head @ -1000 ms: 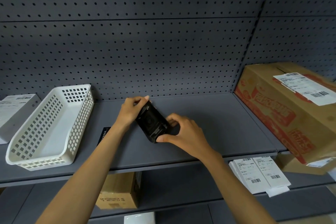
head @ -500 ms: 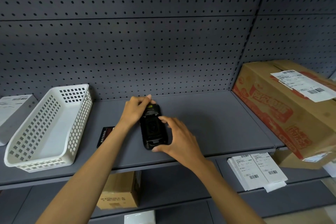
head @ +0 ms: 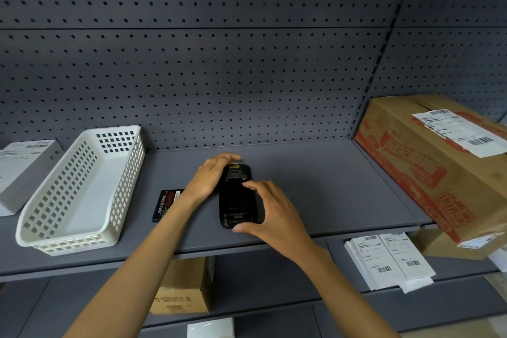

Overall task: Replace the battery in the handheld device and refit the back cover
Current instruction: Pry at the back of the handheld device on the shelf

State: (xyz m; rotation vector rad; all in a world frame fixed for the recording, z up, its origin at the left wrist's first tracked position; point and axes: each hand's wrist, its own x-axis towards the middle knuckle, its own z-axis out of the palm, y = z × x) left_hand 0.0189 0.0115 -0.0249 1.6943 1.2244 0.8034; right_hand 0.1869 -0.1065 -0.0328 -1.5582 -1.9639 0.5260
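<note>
A black handheld device [head: 236,200] lies flat on the grey shelf [head: 329,187], back side up, with an open recess showing in its back. My left hand [head: 211,176] grips its far end from the left. My right hand [head: 271,214] spans it from the right, thumb at the near end and index finger on the upper back. A flat black piece with a red label [head: 164,204] lies on the shelf to the left; my left forearm hides part of it. I cannot tell whether it is the battery or the cover.
A white perforated basket [head: 129,173] stands at the left, with a white box [head: 22,170] beyond it. A large printed cardboard box [head: 411,159] fills the right end. The lower shelf holds a small cardboard box [head: 183,288] and labelled white packets [head: 389,261]. Pegboard closes the back.
The device was held tilted above the shelf; it now lies flat and straight. My right fingers have spread along its back, and the black labelled piece shows more at the left.
</note>
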